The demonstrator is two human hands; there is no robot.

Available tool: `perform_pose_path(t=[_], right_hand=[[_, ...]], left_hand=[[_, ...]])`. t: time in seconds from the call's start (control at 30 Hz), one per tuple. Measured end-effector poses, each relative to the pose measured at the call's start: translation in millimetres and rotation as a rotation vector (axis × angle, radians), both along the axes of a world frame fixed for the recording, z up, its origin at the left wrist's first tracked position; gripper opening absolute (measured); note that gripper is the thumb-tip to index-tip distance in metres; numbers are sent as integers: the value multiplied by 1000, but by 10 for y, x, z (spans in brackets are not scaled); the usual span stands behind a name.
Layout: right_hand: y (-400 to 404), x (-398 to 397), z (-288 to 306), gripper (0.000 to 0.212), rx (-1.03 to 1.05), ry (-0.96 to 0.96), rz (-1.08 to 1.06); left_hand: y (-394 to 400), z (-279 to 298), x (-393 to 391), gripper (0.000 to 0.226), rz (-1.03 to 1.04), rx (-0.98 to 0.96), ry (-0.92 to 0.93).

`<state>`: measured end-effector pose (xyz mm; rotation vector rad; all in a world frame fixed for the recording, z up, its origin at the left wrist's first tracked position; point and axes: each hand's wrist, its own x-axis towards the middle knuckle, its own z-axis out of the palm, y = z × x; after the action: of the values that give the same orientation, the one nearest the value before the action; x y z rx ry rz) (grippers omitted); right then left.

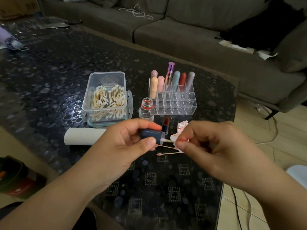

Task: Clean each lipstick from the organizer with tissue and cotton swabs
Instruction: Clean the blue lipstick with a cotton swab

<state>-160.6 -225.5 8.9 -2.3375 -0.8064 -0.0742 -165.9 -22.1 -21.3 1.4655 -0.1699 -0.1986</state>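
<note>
Just above the dark patterned surface (49, 67), your left hand (126, 146) holds a navy lipstick cap (152, 134) on its side, thumb and fingers curled round it so the grip is clamped on the cap with the open end facing right. Your right hand (214, 146) pinches a cotton swab (167, 141) between thumb and fingertips, that grip closed tight on the stick, and the swab's white tip sits at the mouth of the cap. Below your hands, two used swabs (167, 151) with pinkish tips lie on the surface, one end of them hidden by your right hand. Just behind your fingers stands the uncapped lipstick (165, 124), upright with its dark red bullet exposed, and beside it on the right lies a crumpled tissue (181, 126) stained red. Farther back, the clear organizer (176, 103) carries seven capped lipsticks (176, 78) in its rear rows, with the front compartments bare. A small open glass bottle (147, 109) stands touching or just beside the organizer's left front corner. To its left, a clear plastic box (106, 97) holds a heap of cotton swabs, and a roll of tissue (83, 136) lies on its side in front of that box, partly hidden by your left hand. A grey sofa (182, 35) runs along the far side.
</note>
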Motion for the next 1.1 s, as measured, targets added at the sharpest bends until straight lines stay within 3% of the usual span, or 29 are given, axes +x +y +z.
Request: perform_pose_path(t=[0.4, 0.57, 0.7, 0.9, 1.1], right_hand=[[19, 19, -27, 10, -73, -36, -13], [58, -1, -7, 11, 6, -85, -21], [31, 0, 6, 10, -25, -16, 64], [19, 35, -35, 9, -97, -124, -78], [13, 3, -6, 13, -59, -42, 39]], left_hand=[[22, -16, 0, 30, -2, 26, 22], [1, -4, 3, 29, 6, 42, 10], [7, -16, 10, 22, 10, 66, 15], [-5, -6, 17, 22, 8, 83, -3], [-15, -22, -5, 23, -10, 110, -4]])
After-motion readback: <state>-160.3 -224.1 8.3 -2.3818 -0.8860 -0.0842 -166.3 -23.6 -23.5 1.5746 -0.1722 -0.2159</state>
